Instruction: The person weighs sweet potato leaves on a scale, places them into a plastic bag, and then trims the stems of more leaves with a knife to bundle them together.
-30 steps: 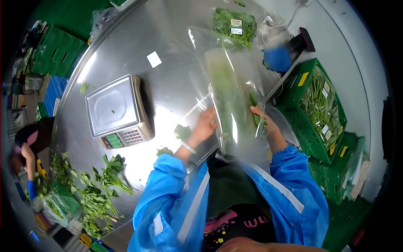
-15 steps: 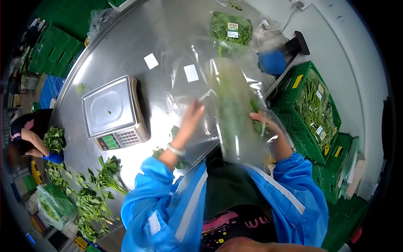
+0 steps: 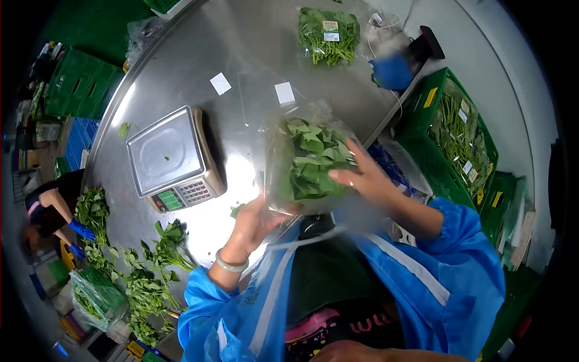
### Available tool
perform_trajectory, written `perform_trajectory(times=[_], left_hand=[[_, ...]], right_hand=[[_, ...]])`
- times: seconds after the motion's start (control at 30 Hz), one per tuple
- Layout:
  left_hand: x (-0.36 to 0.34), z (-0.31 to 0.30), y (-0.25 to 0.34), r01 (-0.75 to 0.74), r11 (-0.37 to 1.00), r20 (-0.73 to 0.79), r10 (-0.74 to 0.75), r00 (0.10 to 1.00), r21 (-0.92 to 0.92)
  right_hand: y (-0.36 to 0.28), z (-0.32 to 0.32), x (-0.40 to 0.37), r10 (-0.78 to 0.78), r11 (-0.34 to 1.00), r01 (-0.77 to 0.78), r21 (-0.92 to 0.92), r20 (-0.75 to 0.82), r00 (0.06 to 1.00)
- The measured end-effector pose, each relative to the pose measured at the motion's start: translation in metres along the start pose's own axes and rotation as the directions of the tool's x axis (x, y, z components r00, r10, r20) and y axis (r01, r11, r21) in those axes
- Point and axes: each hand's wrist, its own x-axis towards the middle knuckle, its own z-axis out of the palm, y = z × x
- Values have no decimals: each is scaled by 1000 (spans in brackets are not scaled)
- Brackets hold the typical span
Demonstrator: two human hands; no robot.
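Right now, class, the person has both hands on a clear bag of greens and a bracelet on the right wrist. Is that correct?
Wrong wrist: the head view shows the bracelet on the left one. The left hand and right hand are indeed on the clear bag of greens.

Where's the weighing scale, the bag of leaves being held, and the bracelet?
Weighing scale (image 3: 164,148): head view, on the middle of its metal tray.
Bag of leaves (image 3: 313,163): head view, on its front, where leaves show through.
Bracelet (image 3: 231,267): head view, on the front of its pale band.
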Motion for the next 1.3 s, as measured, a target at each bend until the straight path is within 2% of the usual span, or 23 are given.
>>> perform_trajectory(times=[0.07, 0.13, 0.17, 0.3, 0.37, 0.4, 0.5, 0.53, 0.6, 0.63, 0.67, 0.73, 0.77, 0.87, 0.9, 0.97, 1.03, 1.07, 1.13, 1.17, 1.2, 1.27, 1.3], left_hand=[[-10, -1, 2, 16, 1000, -57, -16, 998, -10], [-10, -11, 0, -30, 994, -23, 33, 999, 109], [-9, -16, -3, -80, 972, 14, 79, 997, 222], [7, -14, -7, -148, 979, -140, 168, 976, 140], [11, -16, -5, -178, 982, -213, 187, 959, 63], [14, -23, -5, -214, 976, -195, 216, 957, 30], [20, -19, -4, -287, 955, -123, 277, 953, -74], [20, -16, -2, -289, 954, -122, 279, 953, -75], [20, -8, 6, -292, 956, -167, 285, 944, -17], [22, -5, 10, -285, 958, -137, 280, 950, -19], [18, -3, 12, -283, 959, -131, 279, 951, -8], [9, 1, 20, -379, 924, -59, 376, 925, -56], [-5, 5, 28, -458, 886, 61, 463, 884, -77], [-34, 13, 32, -558, 820, 229, 572, 788, -130], [-33, 5, 30, -508, 858, 169, 513, 841, -77], [-21, -10, 20, -387, 922, 11, 387, 922, 0], [-19, -18, 16, -360, 933, 17, 360, 933, 9], [-22, -23, 10, -316, 949, -10, 316, 949, 0], [-22, -19, 3, -343, 939, 12, 343, 939, 5], [-22, -16, 1, -373, 928, 38, 373, 927, 16], [-20, -19, -4, -376, 926, 38, 376, 926, 13], [-13, -24, -11, -364, 931, 57, 363, 930, 9], [-15, -20, -13, -354, 935, 50, 353, 934, 8]], right_hand=[[-3, -5, -7, -52, 995, 57, -83, 58, 997], [-19, -14, -7, -214, 814, 289, -505, 203, 956], [-19, -16, 1, -199, 764, 286, -578, 210, 957], [-32, -16, 10, -96, 683, 233, -693, 231, 968], [-21, -21, 7, -574, 378, 501, -778, 227, 787], [-22, -23, 8, -575, 374, 500, -781, 228, 786], [-24, -31, 13, -855, 157, 248, -956, -6, 519], [-21, -35, 16, -856, 155, 248, -956, -4, 517], [-10, -46, 26, -699, 517, 192, -834, -283, 657], [-9, -56, 34, -326, 715, 27, -699, -298, 897], [-6, -57, 28, -327, 720, 24, -694, -309, 893], [-24, -63, 17, -322, 898, 195, -395, -284, 903], [-40, -70, 0, -386, 921, 364, -137, -212, 898], [-54, -61, -21, -350, 894, 418, 161, -331, 876], [-44, -64, -11, -391, 904, 414, 106, -187, 901], [-24, -64, 4, -358, 933, 358, -30, -157, 921], [-28, -73, 5, -297, 902, 247, -354, -95, 950], [-36, -69, -1, -290, 902, 243, -357, -84, 953], [-50, -51, -11, -386, 691, 215, -690, -102, 917], [-45, -39, -11, -725, 402, 321, -858, -84, 683], [-52, -27, -14, -727, 399, 323, -858, -81, 682], [-71, -4, -21, -902, 68, 447, -892, 137, 410], [-66, 9, -27, -824, 28, 551, -834, 293, 485]])
